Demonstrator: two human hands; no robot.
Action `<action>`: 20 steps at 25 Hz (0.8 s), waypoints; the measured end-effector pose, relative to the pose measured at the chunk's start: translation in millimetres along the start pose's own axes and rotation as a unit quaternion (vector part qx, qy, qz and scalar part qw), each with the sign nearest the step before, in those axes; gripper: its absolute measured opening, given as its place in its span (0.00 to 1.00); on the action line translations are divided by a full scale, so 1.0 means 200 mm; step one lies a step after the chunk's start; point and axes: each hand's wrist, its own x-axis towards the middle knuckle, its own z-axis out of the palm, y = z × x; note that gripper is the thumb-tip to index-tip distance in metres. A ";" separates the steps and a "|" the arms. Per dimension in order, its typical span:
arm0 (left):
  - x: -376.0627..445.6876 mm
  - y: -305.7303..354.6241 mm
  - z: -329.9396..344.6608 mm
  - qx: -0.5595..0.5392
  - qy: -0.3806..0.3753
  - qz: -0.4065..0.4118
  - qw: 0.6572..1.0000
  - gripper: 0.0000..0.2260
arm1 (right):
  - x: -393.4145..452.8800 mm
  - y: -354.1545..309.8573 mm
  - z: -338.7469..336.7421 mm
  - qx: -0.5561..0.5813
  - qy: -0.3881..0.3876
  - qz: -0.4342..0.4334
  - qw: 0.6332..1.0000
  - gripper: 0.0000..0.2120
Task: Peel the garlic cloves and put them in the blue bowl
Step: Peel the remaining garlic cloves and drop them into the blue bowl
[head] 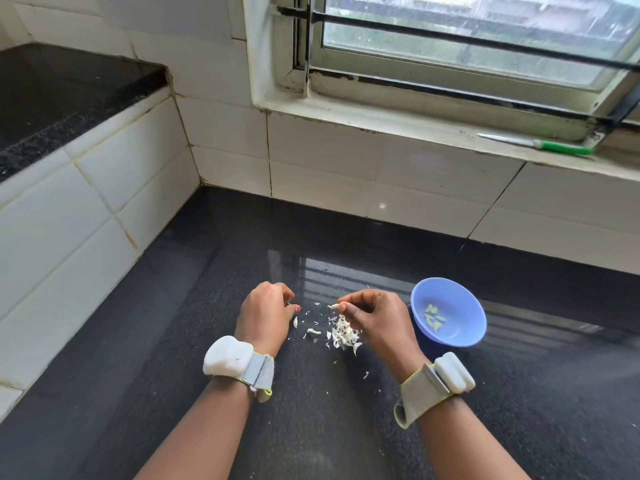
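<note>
Fingers (341,304) of right hand (375,318) pinched a papery garlic scrap (333,306); left hand (266,311) curled, contents unclear to me.
Risk I noted: skin could ride along into blue bowl (448,311), or cloves get lost in peel pile (343,334) on the bench (311,410).

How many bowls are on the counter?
1. The blue bowl sits on the dark counter, just beyond the right hand, with peeled garlic cloves inside. No other bowl shows in view.
</note>
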 end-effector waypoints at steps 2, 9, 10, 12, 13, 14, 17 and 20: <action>-0.02 0.03 -0.02 -0.081 0.014 0.027 0.996 0.05 | 0.00 0.01 0.00 0.016 0.005 0.001 1.000 0.04; -0.11 0.18 0.02 -0.258 -0.023 0.038 0.965 0.05 | -0.03 0.00 0.00 0.072 0.005 -0.008 0.997 0.06; -0.11 0.18 0.03 -0.256 -0.024 0.035 0.966 0.05 | -0.03 0.00 0.00 0.066 0.012 -0.010 0.998 0.06; -0.13 0.20 0.04 -0.238 -0.024 0.034 0.970 0.04 | -0.04 0.00 0.00 0.054 0.026 -0.013 0.998 0.05; -0.13 0.21 0.04 -0.225 -0.020 0.035 0.974 0.04 | -0.04 0.01 0.01 0.048 0.031 -0.016 0.998 0.04; -0.14 0.21 0.03 -0.210 -0.015 0.036 0.977 0.05 | -0.04 0.01 0.01 0.044 0.036 -0.020 0.998 0.04; -0.15 0.23 0.03 -0.176 0.002 0.052 0.983 0.06 | -0.05 0.01 0.01 0.034 0.046 -0.028 0.998 0.04; -0.14 0.23 0.03 -0.148 0.028 0.073 0.986 0.06 | -0.05 0.01 0.01 0.025 0.057 -0.032 0.998 0.04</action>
